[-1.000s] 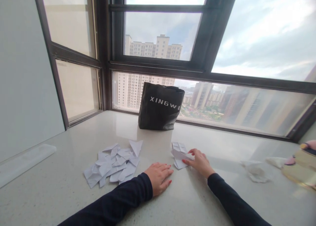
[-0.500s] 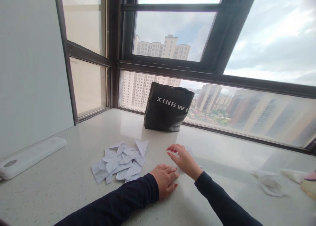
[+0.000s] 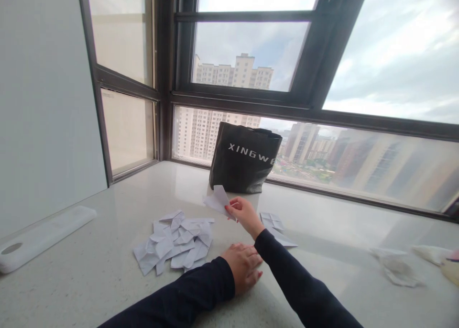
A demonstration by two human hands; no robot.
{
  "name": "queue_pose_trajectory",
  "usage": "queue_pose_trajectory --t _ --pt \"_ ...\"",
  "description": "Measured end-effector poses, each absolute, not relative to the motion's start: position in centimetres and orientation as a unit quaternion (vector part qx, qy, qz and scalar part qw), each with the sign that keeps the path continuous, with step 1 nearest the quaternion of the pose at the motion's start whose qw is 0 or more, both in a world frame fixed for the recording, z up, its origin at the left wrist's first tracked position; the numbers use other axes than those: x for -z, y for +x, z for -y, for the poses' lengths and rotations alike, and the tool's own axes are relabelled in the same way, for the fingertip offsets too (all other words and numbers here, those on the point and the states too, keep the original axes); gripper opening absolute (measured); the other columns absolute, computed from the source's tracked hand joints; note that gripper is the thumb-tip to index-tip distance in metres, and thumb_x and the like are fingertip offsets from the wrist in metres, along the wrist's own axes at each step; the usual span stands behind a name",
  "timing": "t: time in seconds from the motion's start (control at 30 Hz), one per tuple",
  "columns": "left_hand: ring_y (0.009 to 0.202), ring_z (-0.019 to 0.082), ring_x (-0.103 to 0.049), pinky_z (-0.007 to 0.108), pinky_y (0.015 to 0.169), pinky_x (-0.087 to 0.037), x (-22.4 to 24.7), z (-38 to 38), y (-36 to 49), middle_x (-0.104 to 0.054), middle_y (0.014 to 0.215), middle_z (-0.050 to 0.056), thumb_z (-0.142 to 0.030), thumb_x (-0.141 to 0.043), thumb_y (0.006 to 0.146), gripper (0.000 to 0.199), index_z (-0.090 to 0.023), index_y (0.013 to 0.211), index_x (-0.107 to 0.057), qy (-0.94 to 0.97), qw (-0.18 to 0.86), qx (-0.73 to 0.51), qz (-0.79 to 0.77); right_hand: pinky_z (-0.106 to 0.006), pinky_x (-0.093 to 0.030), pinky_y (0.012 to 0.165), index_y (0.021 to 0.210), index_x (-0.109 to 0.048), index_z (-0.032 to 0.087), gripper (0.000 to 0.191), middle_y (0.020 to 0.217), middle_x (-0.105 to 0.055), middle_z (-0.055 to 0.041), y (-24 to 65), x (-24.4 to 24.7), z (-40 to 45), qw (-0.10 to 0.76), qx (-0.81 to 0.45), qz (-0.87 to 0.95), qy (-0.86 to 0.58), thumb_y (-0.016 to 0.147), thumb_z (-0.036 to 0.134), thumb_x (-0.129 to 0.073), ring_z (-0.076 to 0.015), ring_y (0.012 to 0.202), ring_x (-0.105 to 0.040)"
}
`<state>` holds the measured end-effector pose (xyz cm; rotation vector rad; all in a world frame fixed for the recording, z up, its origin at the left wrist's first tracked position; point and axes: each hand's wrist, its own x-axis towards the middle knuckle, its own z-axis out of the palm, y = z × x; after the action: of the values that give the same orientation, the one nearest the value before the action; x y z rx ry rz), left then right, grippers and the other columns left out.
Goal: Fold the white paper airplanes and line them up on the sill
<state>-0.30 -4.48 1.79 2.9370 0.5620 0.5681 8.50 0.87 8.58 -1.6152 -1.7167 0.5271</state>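
A folded piece of white paper is pinched between the thumb and fingers of my right hand, raised in front of the black bag. My left hand rests palm down on the pale countertop, fingers laid out on it; whether anything lies under the palm is hidden. To its left is a loose pile of folded white papers. Beyond my right wrist lie a creased paper and another white paper, partly covered by my sleeve.
A black bag with white lettering stands upright against the window. At the left lies a long white object with a grey oval on its end. Crumpled pale pieces are at the right. Dark window frames border the counter's back.
My right hand has moved left and now holds a folded paper that lay at the pile's right edge. My left hand has stayed nearly in place.
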Motion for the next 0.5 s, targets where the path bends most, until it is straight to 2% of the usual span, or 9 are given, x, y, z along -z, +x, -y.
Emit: queue_pose_trajectory --t 0.17,0.33,0.5 --pt "0.111 0.022 -0.04 0.039 0.092 -0.033 -2.3 4.7 -0.8 -0.043 0.125 0.005 -0.034 -0.038 0.081 0.036 -0.022 0.115 -0.042 0.96 0.08 -0.175 -0.203 -0.024 -0.037 0.049 0.08 -0.058 0.014 0.04 0.066 -0.063 -0.0042 17.5 -9.9 2.4 0.434 -0.276 0.635 -0.576 0.059 0.049 -0.058 -0.015 0.057 -0.055" --pt "0.111 0.022 -0.04 0.039 0.091 -0.032 -2.3 4.7 -0.7 -0.044 0.125 0.006 -0.035 -0.036 0.082 0.037 -0.022 0.116 -0.043 0.962 0.078 -0.175 -0.194 -0.025 -0.034 0.047 0.084 -0.064 0.013 0.05 0.059 -0.06 -0.0034 23.6 -8.2 4.9 0.409 -0.271 0.585 -0.646 0.054 0.053 -0.061 -0.0142 0.053 -0.051" --pt "0.112 0.022 -0.04 0.039 0.092 -0.032 -2.1 4.5 -0.8 -0.042 0.126 0.006 -0.034 -0.034 0.082 0.039 -0.022 0.118 -0.042 0.963 0.076 -0.169 -0.193 -0.026 -0.034 0.05 0.081 -0.066 0.013 0.048 0.059 -0.059 -0.0031 25.0 -6.4 5.4 0.39 -0.297 0.577 -0.653 0.055 0.053 -0.06 -0.0137 0.054 -0.049"
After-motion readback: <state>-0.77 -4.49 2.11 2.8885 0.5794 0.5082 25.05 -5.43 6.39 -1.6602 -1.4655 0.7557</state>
